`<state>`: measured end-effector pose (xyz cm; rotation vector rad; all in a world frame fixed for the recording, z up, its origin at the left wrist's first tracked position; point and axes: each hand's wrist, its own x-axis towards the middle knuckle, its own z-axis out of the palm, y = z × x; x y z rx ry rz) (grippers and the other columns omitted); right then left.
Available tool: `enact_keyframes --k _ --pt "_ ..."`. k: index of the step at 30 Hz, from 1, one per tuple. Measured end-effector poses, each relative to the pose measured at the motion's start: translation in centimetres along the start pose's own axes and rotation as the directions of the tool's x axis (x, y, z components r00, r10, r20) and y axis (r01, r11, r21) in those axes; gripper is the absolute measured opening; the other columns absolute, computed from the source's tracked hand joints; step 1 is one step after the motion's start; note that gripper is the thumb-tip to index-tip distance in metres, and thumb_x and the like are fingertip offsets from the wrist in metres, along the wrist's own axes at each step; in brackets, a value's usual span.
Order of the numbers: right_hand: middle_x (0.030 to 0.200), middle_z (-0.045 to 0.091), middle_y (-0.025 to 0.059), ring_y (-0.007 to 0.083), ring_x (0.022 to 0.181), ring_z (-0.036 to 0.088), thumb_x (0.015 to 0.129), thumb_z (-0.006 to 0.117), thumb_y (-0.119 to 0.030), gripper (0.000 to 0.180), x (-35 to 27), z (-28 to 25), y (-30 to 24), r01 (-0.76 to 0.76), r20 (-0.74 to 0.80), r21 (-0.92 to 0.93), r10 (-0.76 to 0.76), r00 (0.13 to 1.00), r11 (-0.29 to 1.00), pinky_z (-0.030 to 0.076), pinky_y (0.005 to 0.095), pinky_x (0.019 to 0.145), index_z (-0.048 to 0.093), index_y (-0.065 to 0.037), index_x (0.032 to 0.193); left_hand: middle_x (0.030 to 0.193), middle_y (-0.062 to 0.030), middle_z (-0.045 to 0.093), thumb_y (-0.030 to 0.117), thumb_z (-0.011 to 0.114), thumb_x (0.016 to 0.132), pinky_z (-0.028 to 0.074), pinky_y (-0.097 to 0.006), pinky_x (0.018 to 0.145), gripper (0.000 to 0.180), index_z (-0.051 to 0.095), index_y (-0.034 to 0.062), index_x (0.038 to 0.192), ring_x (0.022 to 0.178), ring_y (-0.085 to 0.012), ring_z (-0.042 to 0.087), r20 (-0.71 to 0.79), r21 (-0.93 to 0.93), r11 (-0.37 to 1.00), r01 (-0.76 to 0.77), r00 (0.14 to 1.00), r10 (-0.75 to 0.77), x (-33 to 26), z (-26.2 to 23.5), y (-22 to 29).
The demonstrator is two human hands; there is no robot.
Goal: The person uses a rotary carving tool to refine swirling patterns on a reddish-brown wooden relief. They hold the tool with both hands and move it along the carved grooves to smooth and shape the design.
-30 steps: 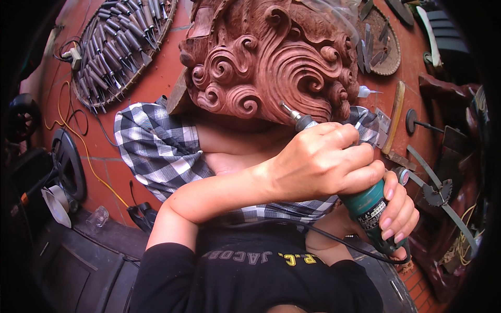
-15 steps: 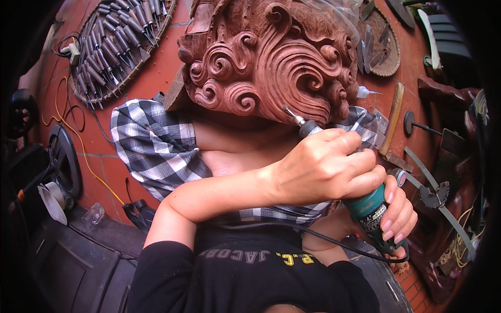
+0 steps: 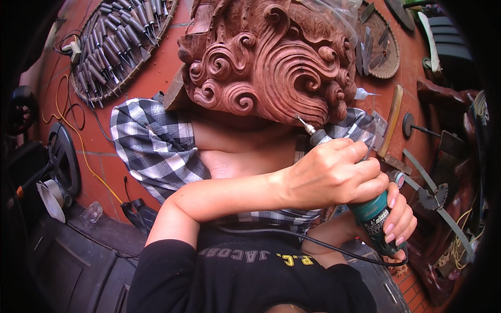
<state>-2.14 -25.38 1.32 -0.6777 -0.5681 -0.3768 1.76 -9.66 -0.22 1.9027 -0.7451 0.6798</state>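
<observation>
A reddish-brown wood carving (image 3: 250, 68) with swirling curls and flowing grooves rests in front of me. My left forearm crosses my body, and my left hand (image 3: 336, 172) is wrapped round the front of a green die grinder (image 3: 371, 211). Behind it, my right hand (image 3: 401, 219) grips the grinder's rear end. The metal bit points up and left, its tip at the carving's lower right edge; whether it touches the wood is hard to tell. A black cord (image 3: 323, 242) runs from the grinder's back across my shirt.
A woven tray (image 3: 148, 60) of many chisels lies at upper left, a round basket (image 3: 391, 65) with flat blades at upper right. To the right are a wooden bar (image 3: 392, 120) and metal strips (image 3: 454, 229). A yellow cord (image 3: 86, 161) crosses the red tiled floor.
Both hands have shifted the grinder slightly, its tip moving right and down along the carving's lower edge. The carving has stayed in place.
</observation>
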Motion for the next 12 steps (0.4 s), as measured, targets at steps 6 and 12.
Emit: enact_keyframes --k 6,12 --pt "0.073 0.062 -0.0100 0.0070 0.077 0.059 0.083 0.081 -0.042 0.030 0.3 0.0 -0.1 -0.045 0.027 -0.031 0.046 0.999 0.999 0.036 0.0338 0.091 0.059 -0.022 0.080 0.085 0.0057 0.062 0.020 0.068 0.072 0.052 -0.027 0.063 0.023 0.070 0.0203 0.095 0.078 -0.0134 0.063 -0.017 0.013 1.000 0.006 1.000 -0.006 0.0 -0.6 -0.4" --pt "0.074 0.064 -0.0096 0.0070 0.078 0.061 0.084 0.080 -0.043 0.030 1.0 1.0 1.2 -0.074 0.042 -0.032 0.076 0.996 0.997 0.037 0.0332 0.092 0.060 -0.022 0.081 0.087 0.0058 0.064 0.018 0.068 0.071 0.053 -0.027 0.065 0.023 0.070 0.0207 0.094 0.079 -0.0130 0.064 -0.019 0.038 0.999 0.002 1.000 -0.002 0.0 -1.6 -1.0"
